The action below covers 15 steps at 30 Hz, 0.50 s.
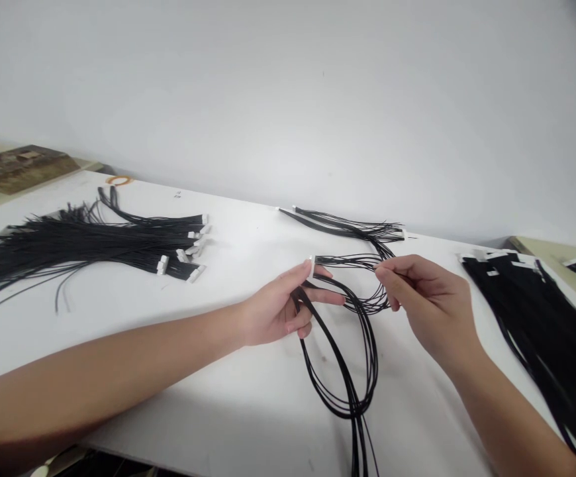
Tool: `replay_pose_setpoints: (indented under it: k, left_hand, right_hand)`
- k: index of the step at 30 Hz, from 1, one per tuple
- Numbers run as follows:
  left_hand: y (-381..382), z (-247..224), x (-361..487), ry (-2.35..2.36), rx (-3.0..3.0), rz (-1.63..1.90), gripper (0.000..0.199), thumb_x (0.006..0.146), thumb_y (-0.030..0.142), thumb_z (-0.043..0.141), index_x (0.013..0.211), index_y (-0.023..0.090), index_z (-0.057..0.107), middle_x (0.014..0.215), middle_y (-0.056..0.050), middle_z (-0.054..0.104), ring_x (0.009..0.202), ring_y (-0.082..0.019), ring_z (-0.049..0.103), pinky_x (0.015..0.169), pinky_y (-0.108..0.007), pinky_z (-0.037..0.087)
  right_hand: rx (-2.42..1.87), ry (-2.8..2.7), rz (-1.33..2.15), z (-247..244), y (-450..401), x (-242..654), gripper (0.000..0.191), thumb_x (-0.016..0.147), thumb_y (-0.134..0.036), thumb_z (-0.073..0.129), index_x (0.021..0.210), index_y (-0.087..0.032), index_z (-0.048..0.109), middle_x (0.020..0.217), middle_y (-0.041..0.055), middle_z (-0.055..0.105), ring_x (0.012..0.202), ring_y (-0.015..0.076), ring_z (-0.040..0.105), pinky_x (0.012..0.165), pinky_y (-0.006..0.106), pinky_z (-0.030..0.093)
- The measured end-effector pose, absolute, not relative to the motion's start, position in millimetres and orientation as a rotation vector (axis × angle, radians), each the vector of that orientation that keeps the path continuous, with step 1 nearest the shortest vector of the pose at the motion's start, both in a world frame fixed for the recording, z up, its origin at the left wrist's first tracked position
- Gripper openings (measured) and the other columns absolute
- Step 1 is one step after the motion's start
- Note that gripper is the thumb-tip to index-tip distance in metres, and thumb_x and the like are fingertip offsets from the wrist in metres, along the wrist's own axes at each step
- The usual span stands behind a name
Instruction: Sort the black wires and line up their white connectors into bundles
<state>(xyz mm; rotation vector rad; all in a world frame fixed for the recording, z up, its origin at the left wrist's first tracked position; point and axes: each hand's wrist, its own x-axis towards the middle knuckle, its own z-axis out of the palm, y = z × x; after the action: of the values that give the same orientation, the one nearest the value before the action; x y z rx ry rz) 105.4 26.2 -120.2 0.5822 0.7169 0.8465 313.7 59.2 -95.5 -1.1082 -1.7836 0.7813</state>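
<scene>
My left hand (pixel 292 301) is closed around a black wire harness (pixel 370 344), pinching its white connector (pixel 312 266) between thumb and forefinger. The harness wires loop below the hand and hang down past the table's front edge. Thin black wires run from the connector toward my right hand (pixel 420 291). Its thumb and forefinger are pinched on a thin black wire (pixel 378 266); the wire's tip is hidden by the fingers. Behind the hands lies another group of black wires (pixel 347 225) with small white connectors at its ends.
A thick pile of black wires (pixel 109 238) with white connectors covers the left side of the white table (pixel 238 371). More black cables (pixel 541 331) lie at the right. An orange ring (pixel 119 180) and a brown worn block (pixel 24 165) are at the back left. A wall stands behind.
</scene>
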Motion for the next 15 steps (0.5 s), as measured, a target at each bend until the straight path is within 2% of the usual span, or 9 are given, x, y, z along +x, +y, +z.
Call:
replay_pose_setpoints:
  k: [2, 4, 7, 15]
  left_hand:
    - [26, -121, 105, 0.717, 0.58, 0.843, 0.036, 0.086, 0.055, 0.04, 0.104, 0.025, 0.048, 0.093, -0.005, 0.07, 0.028, -0.001, 0.034, 0.039, -0.021, 0.035]
    - [26, -121, 105, 0.712, 0.593, 0.823, 0.037, 0.087, 0.054, 0.039, 0.104, 0.023, 0.049, 0.093, -0.006, 0.07, 0.028, -0.001, 0.035, 0.039, -0.021, 0.037]
    - [26, -120, 106, 0.708, 0.634, 0.775, 0.037, 0.088, 0.053, 0.037, 0.102, 0.021, 0.051, 0.089, -0.007, 0.07, 0.028, -0.002, 0.035, 0.039, -0.021, 0.039]
    - [27, -120, 108, 0.713, 0.732, 0.7, 0.037, 0.089, 0.051, 0.035, 0.101, 0.018, 0.049, 0.081, -0.009, 0.071, 0.027, -0.003, 0.038, 0.038, -0.022, 0.042]
  right_hand:
    - [-1.045, -1.937, 0.562, -99, 61, 316, 0.005, 0.082, -0.022, 0.059, 0.08, -0.019, 0.063, 0.064, -0.0015, 0.057, 0.054, 0.0081, 0.049, 0.048, 0.02, 0.041]
    - [-0.9, -2.086, 0.185, -105, 64, 316, 0.004, 0.079, -0.017, 0.062, 0.082, -0.019, 0.063, 0.071, -0.0011, 0.062, 0.061, 0.0084, 0.055, 0.055, 0.02, 0.044]
    - [-0.702, -2.199, -0.247, -114, 65, 315, 0.015, 0.073, -0.014, 0.069, 0.086, -0.019, 0.064, 0.075, -0.0015, 0.065, 0.067, 0.0095, 0.059, 0.06, 0.02, 0.046]
    - [-0.582, -2.168, -0.303, -123, 58, 305, 0.021, 0.07, -0.005, 0.07, 0.085, -0.017, 0.062, 0.071, -0.0014, 0.065, 0.064, 0.0094, 0.06, 0.058, 0.02, 0.045]
